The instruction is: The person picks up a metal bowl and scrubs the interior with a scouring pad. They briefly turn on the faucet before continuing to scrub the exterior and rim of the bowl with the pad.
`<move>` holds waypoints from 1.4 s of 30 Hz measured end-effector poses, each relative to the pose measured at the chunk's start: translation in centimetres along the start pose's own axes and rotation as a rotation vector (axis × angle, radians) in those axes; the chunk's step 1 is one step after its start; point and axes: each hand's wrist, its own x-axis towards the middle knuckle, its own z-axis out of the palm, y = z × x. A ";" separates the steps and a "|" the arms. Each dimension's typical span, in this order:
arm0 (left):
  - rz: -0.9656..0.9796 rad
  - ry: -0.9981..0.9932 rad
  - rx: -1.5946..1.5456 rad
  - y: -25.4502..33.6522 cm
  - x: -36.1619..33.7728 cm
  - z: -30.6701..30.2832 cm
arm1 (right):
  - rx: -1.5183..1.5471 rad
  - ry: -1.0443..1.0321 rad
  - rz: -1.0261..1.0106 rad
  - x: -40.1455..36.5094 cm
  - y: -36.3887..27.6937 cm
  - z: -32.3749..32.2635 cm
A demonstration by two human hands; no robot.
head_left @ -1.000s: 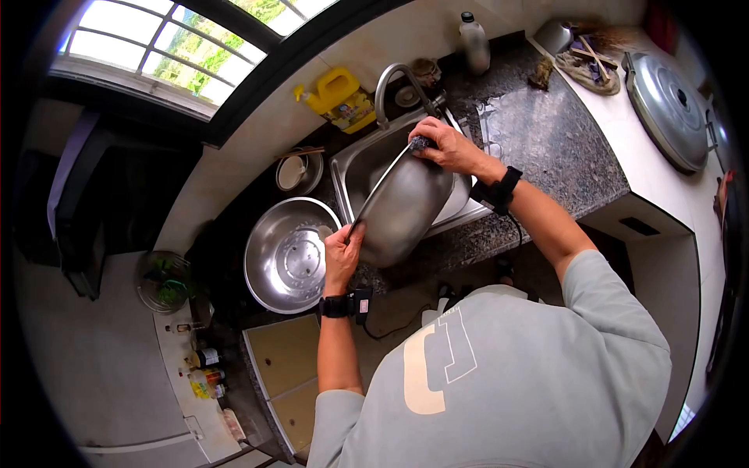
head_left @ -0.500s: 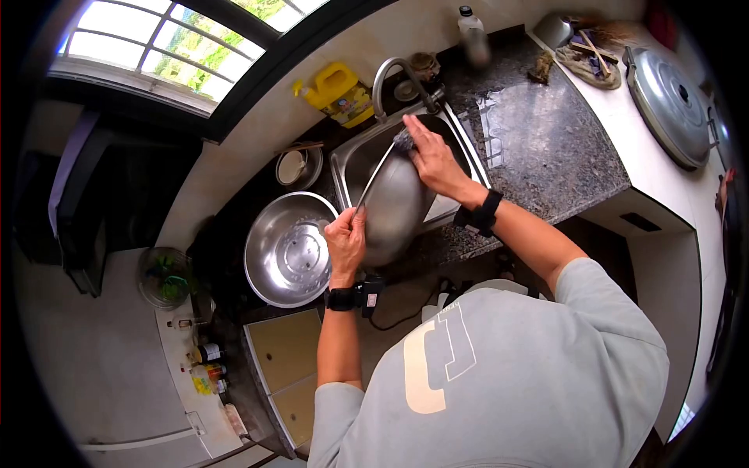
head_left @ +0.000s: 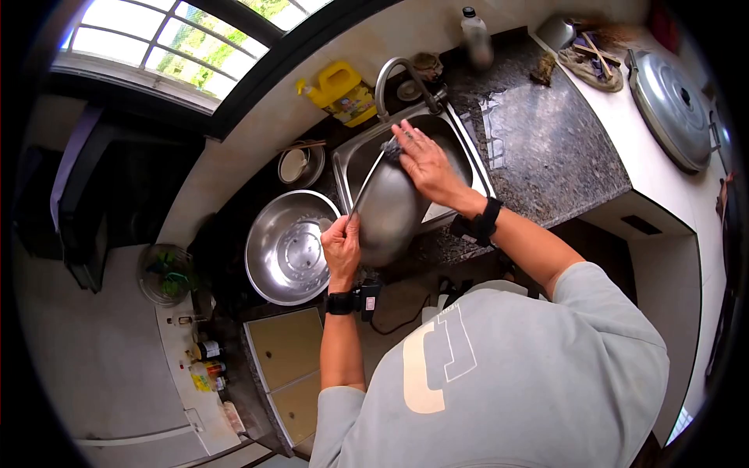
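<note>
A metal bowl [head_left: 388, 214] is tilted on its side over the front of the sink [head_left: 341, 173], its outer face toward the right. My left hand [head_left: 342, 248] grips the near part of its rim, fingers closed. At the far end of the rim, my right hand [head_left: 425, 162] presses a dark grey scrubber [head_left: 392, 150] against the bowl, with the fingers stretched over it. The curved faucet [head_left: 388, 72] stands just beyond. Left of the sink, a second, wide steel basin [head_left: 269, 249] lies face up with some water drops inside.
Behind the sink stand a yellow jug [head_left: 343, 92] and a clear bottle [head_left: 476, 37]. Small stacked bowls [head_left: 300, 165] with chopsticks sit to the left. Wet granite counter [head_left: 546, 148] extends right, toward a large round lid [head_left: 672, 105] and a cloth [head_left: 591, 70].
My right hand and the scrubber have shifted slightly left along the rim. The bowl and my left hand have moved a little to the left too.
</note>
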 end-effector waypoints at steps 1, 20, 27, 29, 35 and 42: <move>0.005 0.002 -0.006 -0.1 -0.1 -0.4 | 0.132 0.011 0.069 0.8 3.1 0.1; 0.013 0.041 -0.008 0.4 0.0 0.3 | 0.070 -0.031 0.033 1.2 2.4 -0.9; 0.002 0.018 -0.063 -0.5 0.5 1.3 | -0.256 -0.146 -0.343 -3.7 -6.4 0.4; -0.014 0.019 -0.040 -0.1 0.4 1.3 | -0.275 -0.069 -0.295 -2.6 -5.1 0.2; 0.027 0.023 0.003 0.5 -0.1 0.5 | 0.142 -0.083 0.120 1.5 4.4 -1.1; -0.037 0.012 -0.010 -0.6 0.4 0.7 | -0.009 0.011 -0.291 -2.3 -4.2 0.1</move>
